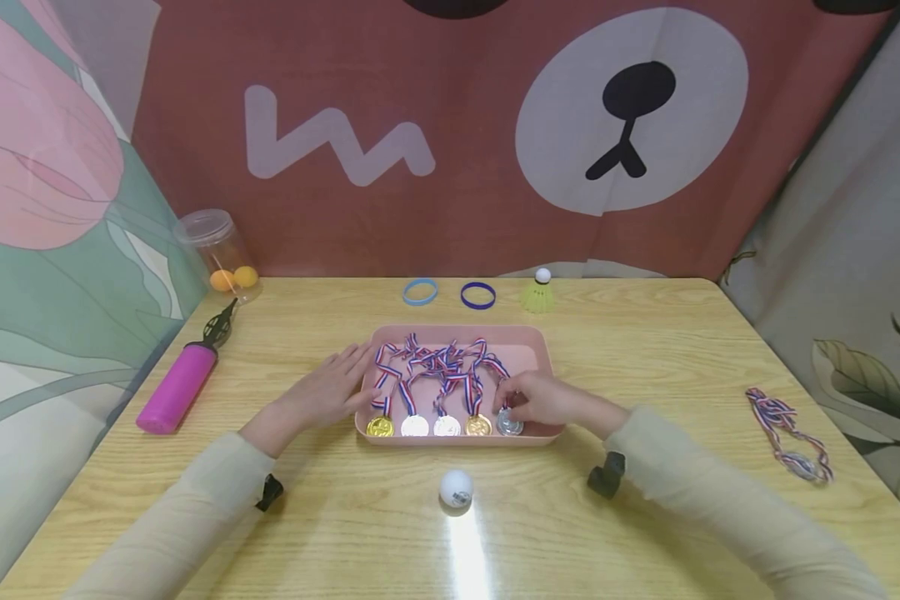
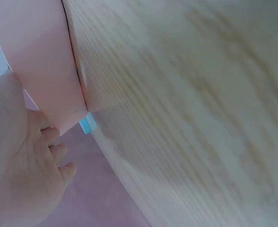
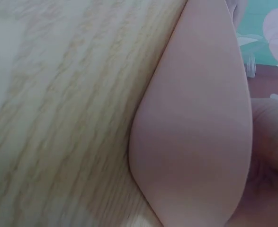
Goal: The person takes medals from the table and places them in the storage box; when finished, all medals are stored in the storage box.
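A pink tray point(image 1: 531, 340) sits mid-table with several gold and silver medals in a row along its near wall, their striped ribbons point(image 1: 442, 362) piled behind. My left hand point(image 1: 337, 385) lies flat with straight fingers against the tray's left rim. My right hand point(image 1: 512, 403) reaches into the tray's right end and pinches the rightmost silver medal point(image 1: 509, 425). The left wrist view shows the tray's wall point(image 2: 39, 61) beside my left hand point(image 2: 25, 170). In the right wrist view the tray's corner point(image 3: 195, 132) fills the frame and my right hand point(image 3: 271, 156) shows only at the edge.
One more medal with ribbon point(image 1: 791, 437) lies at the table's right edge. A white ball point(image 1: 456, 489) sits near me. Two blue wristbands point(image 1: 447, 293), a shuttlecock point(image 1: 539, 292), a pink pump point(image 1: 182, 379) and a jar of orange balls point(image 1: 221, 250) line the back and left.
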`<state>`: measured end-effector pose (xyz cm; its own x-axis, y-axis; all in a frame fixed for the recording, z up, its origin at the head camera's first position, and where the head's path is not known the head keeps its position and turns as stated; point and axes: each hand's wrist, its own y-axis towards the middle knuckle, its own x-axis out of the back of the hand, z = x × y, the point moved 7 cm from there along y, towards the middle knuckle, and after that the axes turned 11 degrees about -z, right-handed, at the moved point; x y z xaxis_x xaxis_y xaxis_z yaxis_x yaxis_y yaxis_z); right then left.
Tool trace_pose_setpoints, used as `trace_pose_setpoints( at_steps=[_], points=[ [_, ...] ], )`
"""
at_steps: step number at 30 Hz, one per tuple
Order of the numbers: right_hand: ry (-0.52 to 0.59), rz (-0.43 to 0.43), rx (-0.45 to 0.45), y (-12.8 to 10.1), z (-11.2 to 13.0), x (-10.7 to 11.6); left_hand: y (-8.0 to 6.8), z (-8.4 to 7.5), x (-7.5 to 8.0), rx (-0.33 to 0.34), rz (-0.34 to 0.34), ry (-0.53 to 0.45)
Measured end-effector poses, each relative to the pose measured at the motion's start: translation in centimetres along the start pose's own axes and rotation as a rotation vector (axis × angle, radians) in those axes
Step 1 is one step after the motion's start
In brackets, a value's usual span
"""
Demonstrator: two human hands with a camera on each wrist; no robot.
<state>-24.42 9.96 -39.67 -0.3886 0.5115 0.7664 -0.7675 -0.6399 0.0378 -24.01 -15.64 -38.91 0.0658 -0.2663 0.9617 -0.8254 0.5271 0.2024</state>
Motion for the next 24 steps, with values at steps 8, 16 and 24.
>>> trace_pose_setpoints(
  at_steps=[8,16,24],
  points=[
    [-0.029,-0.02,0.04,0.2,0.21,-0.3,0.01,0.15,-0.16,0.014,0.013,0.002],
    [-0.063,-0.042,0.075,0.12,0.33,-0.53,0.07,0.07,-0.11,0.012,0.013,0.005],
    [-0.108,-0.064,0.06,-0.05,0.58,-0.34,0.06,0.1,-0.12,0.011,0.011,0.012]
  ],
)
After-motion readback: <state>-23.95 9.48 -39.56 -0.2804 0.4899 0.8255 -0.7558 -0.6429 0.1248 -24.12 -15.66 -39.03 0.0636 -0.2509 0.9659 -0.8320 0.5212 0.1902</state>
